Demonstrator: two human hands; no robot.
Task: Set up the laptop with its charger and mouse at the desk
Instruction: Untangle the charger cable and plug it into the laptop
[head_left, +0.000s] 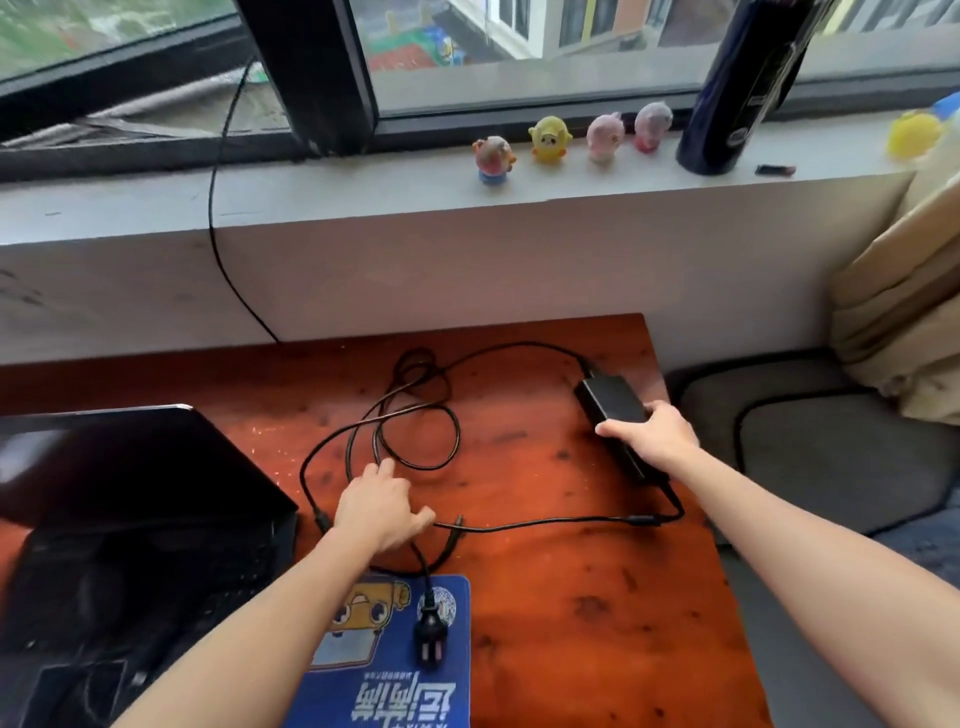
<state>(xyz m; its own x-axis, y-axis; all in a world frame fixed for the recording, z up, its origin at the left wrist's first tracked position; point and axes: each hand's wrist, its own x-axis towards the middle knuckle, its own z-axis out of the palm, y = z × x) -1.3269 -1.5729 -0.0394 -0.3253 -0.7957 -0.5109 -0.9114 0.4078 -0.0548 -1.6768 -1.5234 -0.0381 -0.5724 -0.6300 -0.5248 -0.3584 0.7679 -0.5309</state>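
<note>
Our two bare forearms reached in from the near edge, and between them lay a blue mouse pad (363, 701) with a cartoon print, at the front of the reddish wooden desk (571, 597). On that pad rested the black wall plug (430, 642) of the charger, prongs towards us. From it the charger cable (415, 431) ran up under our left hand (382, 512) and spread in loose loops over the middle of the desk.

We had the left hand palm down on those loops, fingers reaching forward and thumb spread to the right. We could not tell whether any cord was pinched beneath it. Our right hand (649, 434) gripped the near part of the black charger brick (613, 405), fingers curled over its top, near the desk's right edge. The laptop (130, 493) stood open at the left, screen dark, with a cable end lying just beside its right edge.

Behind the desk ran a pale windowsill (363, 192). It carried four small toy figurines (549, 139) in a row, a tall dark bottle (727, 104) and a yellow toy (911, 134) at the far right. A thin black wire (213, 182) dropped from the window to the back of the desk. A beige curtain (893, 322) hung at the right above a grey cushion (831, 441).
</note>
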